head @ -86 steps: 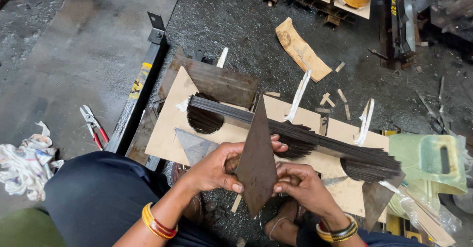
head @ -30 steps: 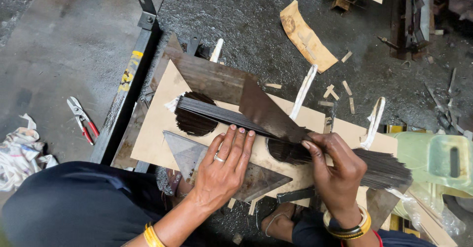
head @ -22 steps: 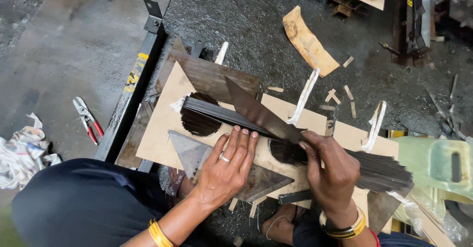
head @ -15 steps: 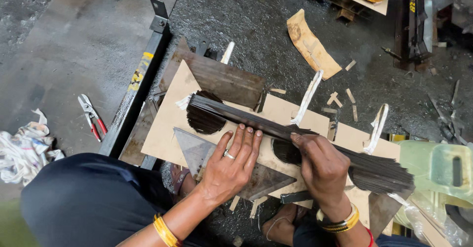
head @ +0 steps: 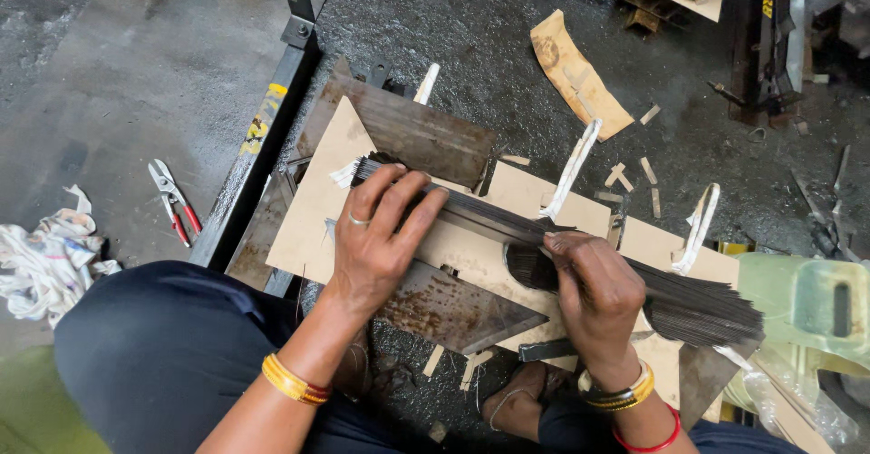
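A long stack of thin dark metal sheets lies slantwise on a tan cardboard sheet. My left hand rests flat on the stack's left end, fingers spread and pressing down, a ring on one finger. My right hand is curled over the stack's middle, fingertips pinching its upper edge. A rusty pointed metal plate lies on the cardboard just below my left hand. A larger rusty plate sits under the cardboard's far edge.
Red-handled snips and a white rag lie on the floor at left. A black metal rail runs beside the cardboard. White strips, a curled cardboard scrap and a green plastic container lie around.
The pointed dark sheet held in both hands has been laid onto the stack by my right hand. My left hand has moved up from the rusty pointed plate onto the stack's left end.
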The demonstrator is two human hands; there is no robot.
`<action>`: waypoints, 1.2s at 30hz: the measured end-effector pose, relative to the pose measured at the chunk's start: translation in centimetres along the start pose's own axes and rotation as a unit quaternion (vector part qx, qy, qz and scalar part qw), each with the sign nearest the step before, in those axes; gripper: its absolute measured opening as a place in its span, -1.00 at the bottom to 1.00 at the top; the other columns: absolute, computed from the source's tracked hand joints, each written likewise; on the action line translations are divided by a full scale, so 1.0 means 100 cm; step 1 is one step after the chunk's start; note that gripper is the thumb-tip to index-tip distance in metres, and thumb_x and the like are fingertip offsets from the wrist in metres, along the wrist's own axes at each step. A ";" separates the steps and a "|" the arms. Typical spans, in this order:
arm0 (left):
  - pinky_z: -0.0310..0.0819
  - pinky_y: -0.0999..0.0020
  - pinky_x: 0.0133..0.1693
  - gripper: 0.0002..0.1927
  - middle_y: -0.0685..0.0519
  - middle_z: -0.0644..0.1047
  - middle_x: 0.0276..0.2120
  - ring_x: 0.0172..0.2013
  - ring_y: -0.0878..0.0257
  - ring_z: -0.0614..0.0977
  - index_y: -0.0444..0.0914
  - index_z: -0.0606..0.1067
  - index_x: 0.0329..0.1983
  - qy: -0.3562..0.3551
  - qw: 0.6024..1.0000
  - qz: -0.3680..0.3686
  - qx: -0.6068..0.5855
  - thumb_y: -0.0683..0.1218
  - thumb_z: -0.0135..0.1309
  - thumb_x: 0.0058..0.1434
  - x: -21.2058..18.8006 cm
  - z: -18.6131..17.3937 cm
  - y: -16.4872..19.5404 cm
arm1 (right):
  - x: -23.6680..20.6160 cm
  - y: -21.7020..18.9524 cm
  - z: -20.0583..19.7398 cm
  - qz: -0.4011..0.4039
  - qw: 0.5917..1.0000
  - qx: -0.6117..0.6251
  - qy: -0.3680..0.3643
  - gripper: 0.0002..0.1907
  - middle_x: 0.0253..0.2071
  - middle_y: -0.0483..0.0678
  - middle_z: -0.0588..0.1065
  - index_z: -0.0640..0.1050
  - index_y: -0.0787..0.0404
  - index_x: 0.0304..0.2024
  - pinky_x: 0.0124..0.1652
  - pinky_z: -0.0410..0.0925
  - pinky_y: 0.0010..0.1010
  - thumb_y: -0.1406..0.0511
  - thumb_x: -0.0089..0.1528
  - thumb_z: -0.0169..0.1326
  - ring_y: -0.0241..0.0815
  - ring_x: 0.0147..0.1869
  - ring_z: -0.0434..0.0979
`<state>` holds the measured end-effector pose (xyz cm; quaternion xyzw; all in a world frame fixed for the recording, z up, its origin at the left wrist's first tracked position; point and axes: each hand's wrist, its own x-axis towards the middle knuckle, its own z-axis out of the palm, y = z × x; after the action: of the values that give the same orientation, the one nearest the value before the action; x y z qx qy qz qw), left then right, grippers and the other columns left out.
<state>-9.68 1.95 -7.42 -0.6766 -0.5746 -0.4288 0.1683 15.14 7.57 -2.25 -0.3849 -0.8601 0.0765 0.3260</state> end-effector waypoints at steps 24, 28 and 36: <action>0.51 0.15 0.00 -0.71 -0.02 0.52 -0.19 -0.05 0.04 0.58 -0.31 0.56 -0.16 -0.012 0.996 -0.034 -0.081 -0.31 0.14 0.00 0.023 -0.010 -0.009 | 0.009 0.046 -0.012 0.183 0.927 0.277 -0.176 -0.76 -0.06 0.04 0.65 0.64 0.37 -0.09 0.09 0.44 -0.43 0.55 0.23 0.06 -0.17 0.07 0.64; 0.49 0.17 -0.01 -0.73 0.00 0.53 -0.18 -0.05 0.07 0.58 -0.30 0.57 -0.14 -0.020 0.997 -0.028 -0.068 -0.31 0.14 0.05 0.026 -0.012 -0.009 | 0.005 0.053 -0.008 0.173 0.926 0.294 -0.161 -0.82 -0.06 0.05 0.65 0.65 0.38 -0.12 0.12 0.45 -0.41 0.53 0.26 0.09 -0.17 0.08 0.64; 0.28 0.14 0.08 -0.79 0.07 0.56 -0.17 -0.06 0.13 0.59 -0.24 0.57 -0.14 -0.061 0.997 -0.032 -0.026 -0.28 0.13 0.15 0.033 -0.018 -0.010 | -0.001 0.055 -0.001 0.174 0.927 0.304 -0.136 -0.83 -0.06 0.06 0.64 0.64 0.37 -0.10 0.09 0.47 -0.41 0.51 0.27 0.12 -0.15 0.06 0.65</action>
<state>-11.41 3.04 -4.15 -0.6869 -0.5937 -0.4066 0.1020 18.62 11.26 -4.32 -0.3967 -0.7513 0.4412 0.2891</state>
